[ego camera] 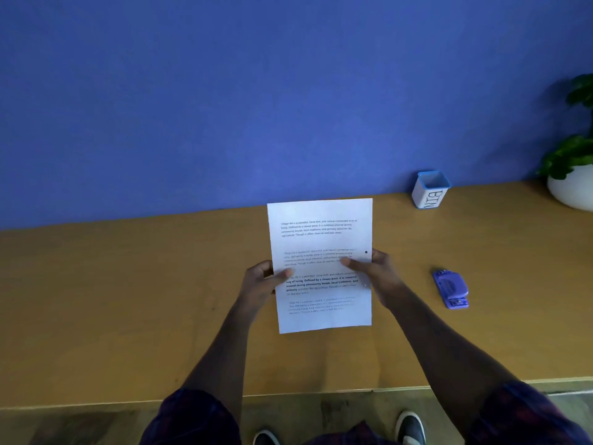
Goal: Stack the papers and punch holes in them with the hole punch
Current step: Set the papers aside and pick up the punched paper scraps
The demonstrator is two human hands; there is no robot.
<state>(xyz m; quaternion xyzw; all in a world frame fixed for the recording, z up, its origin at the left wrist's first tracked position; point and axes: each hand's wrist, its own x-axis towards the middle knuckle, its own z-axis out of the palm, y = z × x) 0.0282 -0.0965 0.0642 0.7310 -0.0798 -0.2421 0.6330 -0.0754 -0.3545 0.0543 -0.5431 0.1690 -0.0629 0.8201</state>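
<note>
White printed papers (321, 239) are held upright above the wooden table (128, 300), text facing me. My left hand (263, 281) grips their left edge with the thumb on the front. My right hand (372, 271) grips the right edge, thumb across the text. A small dark hole shows near the right edge, just above my right thumb. I cannot tell how many sheets are in the stack. The purple hole punch (451, 289) lies on the table to the right of my right hand, apart from it.
A white cup with a blue rim marked BIN (430, 191) stands at the back against the blue wall. A potted plant in a white pot (574, 178) sits at the far right. The table's front edge runs just above my shoes.
</note>
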